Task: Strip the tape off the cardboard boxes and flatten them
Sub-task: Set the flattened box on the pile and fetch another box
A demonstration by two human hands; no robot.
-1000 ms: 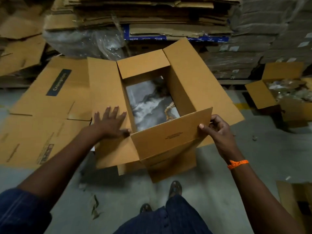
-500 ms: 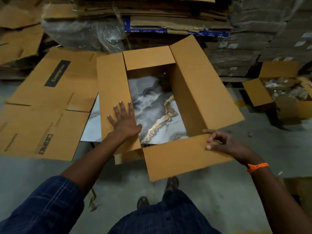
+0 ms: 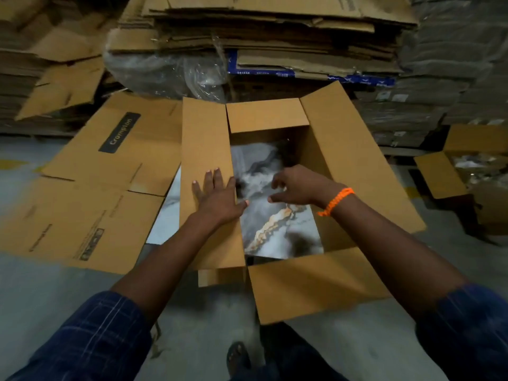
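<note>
A brown cardboard box (image 3: 354,166) stands open in front of me, all flaps spread outward. Through its open bottom a grey marbled sheet (image 3: 277,232) with a gold vein shows beneath. My left hand (image 3: 217,196) presses flat, fingers straight, on the box's left flap. My right hand (image 3: 294,185), with an orange band at the wrist, hovers over the box's opening with loosely curled fingers and holds nothing. No tape is visible on the box.
A flattened Crompton carton (image 3: 110,171) lies on the floor to the left. Behind stands a tall stack of flattened cardboard (image 3: 275,34) with clear plastic wrap (image 3: 165,70). Another open box (image 3: 461,171) sits at the right. My foot (image 3: 237,358) is below.
The box has been lowered and its flaps have spread flatter. My right hand has let go of the near flap and moved left over the opening. My left hand stays on the left flap.
</note>
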